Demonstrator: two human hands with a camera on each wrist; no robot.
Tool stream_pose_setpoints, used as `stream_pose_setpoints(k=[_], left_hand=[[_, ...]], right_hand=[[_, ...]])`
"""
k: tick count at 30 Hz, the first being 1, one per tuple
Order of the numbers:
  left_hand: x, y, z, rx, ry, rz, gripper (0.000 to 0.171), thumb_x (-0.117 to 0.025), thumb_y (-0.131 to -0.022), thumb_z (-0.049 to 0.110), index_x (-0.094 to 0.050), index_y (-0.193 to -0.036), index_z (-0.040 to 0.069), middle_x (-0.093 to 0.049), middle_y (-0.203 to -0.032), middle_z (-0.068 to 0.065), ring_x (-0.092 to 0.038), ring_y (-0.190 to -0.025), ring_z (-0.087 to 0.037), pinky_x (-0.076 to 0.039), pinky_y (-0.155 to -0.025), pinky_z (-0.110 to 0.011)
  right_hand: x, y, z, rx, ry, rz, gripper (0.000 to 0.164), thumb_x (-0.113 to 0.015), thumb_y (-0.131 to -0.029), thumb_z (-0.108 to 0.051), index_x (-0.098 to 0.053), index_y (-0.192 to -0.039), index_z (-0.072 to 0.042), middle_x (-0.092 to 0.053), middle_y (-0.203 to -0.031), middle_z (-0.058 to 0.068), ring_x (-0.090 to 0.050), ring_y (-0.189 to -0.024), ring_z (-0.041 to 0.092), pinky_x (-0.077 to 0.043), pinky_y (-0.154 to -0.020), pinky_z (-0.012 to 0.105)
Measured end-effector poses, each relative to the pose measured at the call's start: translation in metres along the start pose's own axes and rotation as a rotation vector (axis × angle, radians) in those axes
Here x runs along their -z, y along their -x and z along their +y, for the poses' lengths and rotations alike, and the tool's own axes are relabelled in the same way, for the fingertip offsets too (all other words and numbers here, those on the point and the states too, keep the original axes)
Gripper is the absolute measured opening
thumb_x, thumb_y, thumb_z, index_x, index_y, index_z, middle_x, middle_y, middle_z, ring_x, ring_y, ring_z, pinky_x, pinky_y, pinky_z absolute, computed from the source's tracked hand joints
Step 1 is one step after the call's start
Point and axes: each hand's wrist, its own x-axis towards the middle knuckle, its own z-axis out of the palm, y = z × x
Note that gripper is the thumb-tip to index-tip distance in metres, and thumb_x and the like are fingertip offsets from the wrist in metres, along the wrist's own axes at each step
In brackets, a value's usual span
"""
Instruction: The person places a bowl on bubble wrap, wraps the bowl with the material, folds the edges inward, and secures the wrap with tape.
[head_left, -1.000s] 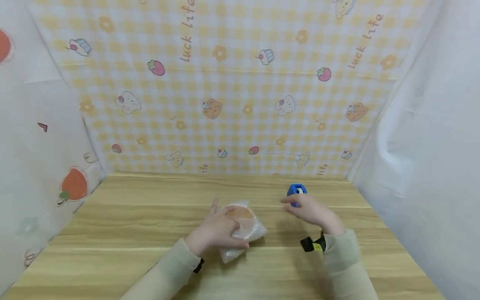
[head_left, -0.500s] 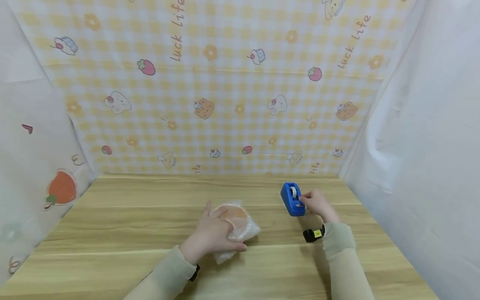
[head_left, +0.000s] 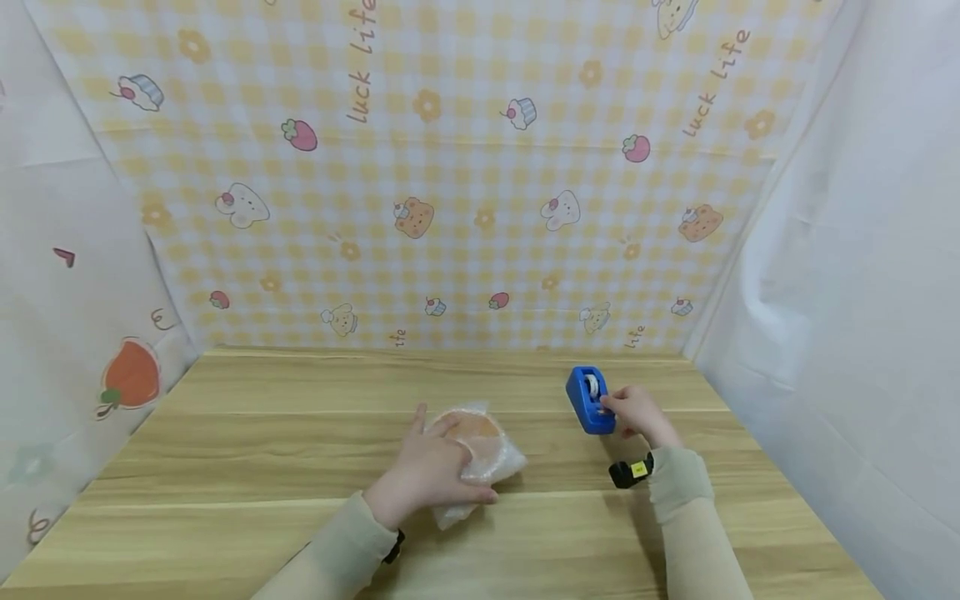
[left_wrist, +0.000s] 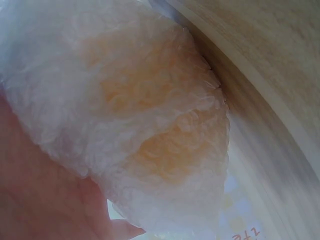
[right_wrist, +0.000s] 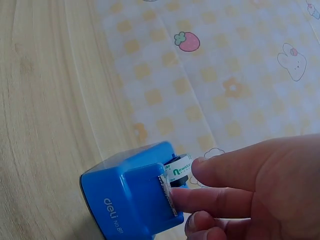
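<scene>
Left hand (head_left: 427,471) spread over a bubble-wrap bundle (head_left: 495,468) at the table's (head_left: 202,533) near middle, its fingers apart, tan-orange contents (head_left: 474,427) showing through, farther right, right hand (head_left: 637,417), thumb and forefinger apart, forefinger at blue tape dispenser (head_left: 587,408), tape roll (right_wrist: 179,169) inside.

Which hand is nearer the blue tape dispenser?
Right. The right hand is at the blue tape dispenser, by its cutting edge; the left hand is farther left, on the bubble-wrapped bundle.

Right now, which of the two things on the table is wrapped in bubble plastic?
The bundle under the left grip: bubble plastic covers it, orange showing through, while the blue tape dispenser at the right grip is unwrapped.
</scene>
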Motion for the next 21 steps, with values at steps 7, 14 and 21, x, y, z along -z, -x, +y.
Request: stream_pose_setpoints(k=[7, 14, 21], left_hand=[[0.0032, 0.002, 0.0016, -0.002, -0.005, -0.001, 0.054, -0.056, -0.076, 0.077, -0.065, -0.071, 0.023, -0.068, -0.08, 0.011, -0.037, -0.137, -0.031, 0.004, -0.11, -0.065], [0.0054, 0.0029, 0.0029, 0.0, 0.0, -0.001, 0.054, -0.057, -0.076, 0.076, -0.065, -0.07, 0.023, -0.068, -0.079, 0.011, -0.038, -0.136, -0.031, 0.004, -0.11, -0.066], [0.0065, 0.0032, 0.0039, 0.003, 0.003, -0.004, 0.055, -0.057, -0.076, 0.076, -0.068, -0.075, 0.022, -0.071, -0.088, 0.009, -0.038, -0.136, -0.031, 0.003, -0.111, -0.065]], right_hand=[[-0.001, -0.0027, 0.0037, -0.036, -0.125, -0.02, 0.034, -0.052, -0.098, -0.017, -0.062, -0.106, 0.015, -0.065, -0.081, 0.014, -0.065, -0.069, 0.026, -0.059, -0.062, 0.042], [-0.0027, -0.0059, 0.0072, -0.053, -0.196, -0.021, 0.032, -0.053, -0.097, -0.015, -0.06, -0.106, 0.015, -0.066, -0.09, 0.02, -0.069, -0.072, 0.031, -0.059, -0.062, 0.042], [-0.0036, -0.0064, 0.0098, -0.061, -0.243, -0.032, 0.031, -0.054, -0.096, -0.014, -0.057, -0.107, 0.016, -0.066, -0.088, 0.02, -0.069, -0.066, 0.028, -0.059, -0.062, 0.042]])
